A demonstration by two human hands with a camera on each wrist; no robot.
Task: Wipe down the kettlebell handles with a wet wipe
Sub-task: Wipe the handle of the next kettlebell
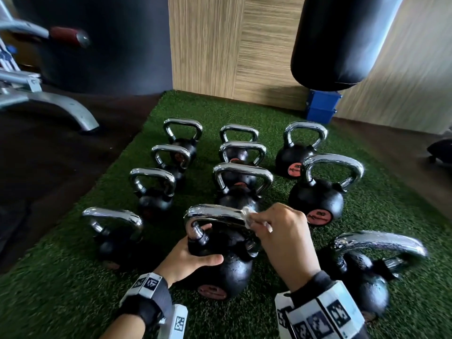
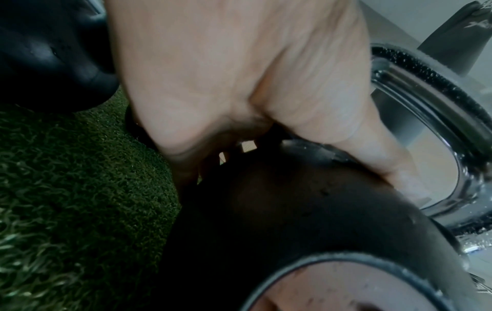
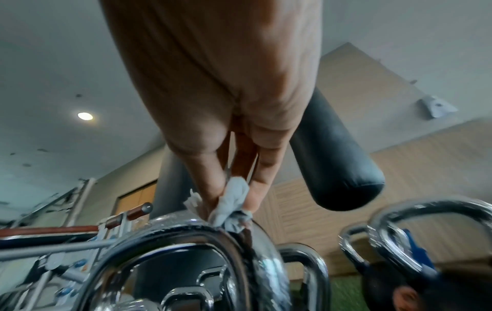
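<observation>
Now right hand [image 1: 281,238] pinching wet wipe [image 3: 231,208] on handle [image 1: 215,215], left hand [image 1: 193,259] gripping kettlebell [image 1: 230,267]

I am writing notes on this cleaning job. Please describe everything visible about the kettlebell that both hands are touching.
The kettlebell has a round black body, matt as it looks, a reddish round label low on its front, and a shiny chrome handle speckled with droplets. It stands on green artificial turf, nearest in the middle row. The left hand grips its body by the handle's left base. The right hand pinches a white wipe against the handle's right end.
</observation>
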